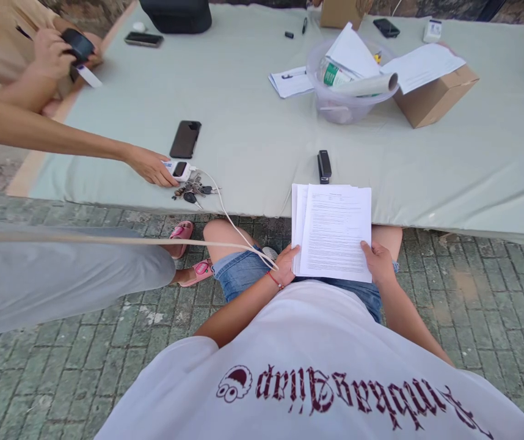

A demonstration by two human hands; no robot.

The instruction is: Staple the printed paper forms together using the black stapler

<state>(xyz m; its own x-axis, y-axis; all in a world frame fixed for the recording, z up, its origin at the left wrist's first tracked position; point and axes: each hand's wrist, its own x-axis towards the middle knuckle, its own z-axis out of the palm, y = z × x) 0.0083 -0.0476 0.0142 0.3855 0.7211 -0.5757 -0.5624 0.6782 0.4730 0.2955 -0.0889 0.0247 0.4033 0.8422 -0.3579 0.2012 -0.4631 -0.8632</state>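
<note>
A stack of printed paper sheets point(335, 235) is held over my lap, its far end at the table's front edge. My left hand point(286, 264) grips the left side of the stack, thumb on top. On the right side my right hand point(378, 261) pinches the sheets, thumb on the front page and the other fingers beneath. The sheets are a little out of line, with some edges showing at the left. Just beyond the papers a black stapler point(323, 166) lies on the cloth.
A co-worker's hand point(154, 168) holds a white power bank point(180, 171) with a cable, beside keys point(193, 190) and a phone point(185, 139). Farther back are a plastic basin point(335, 113) and a cardboard box point(440, 98) under papers. Another person at left holds a dark device point(77, 46).
</note>
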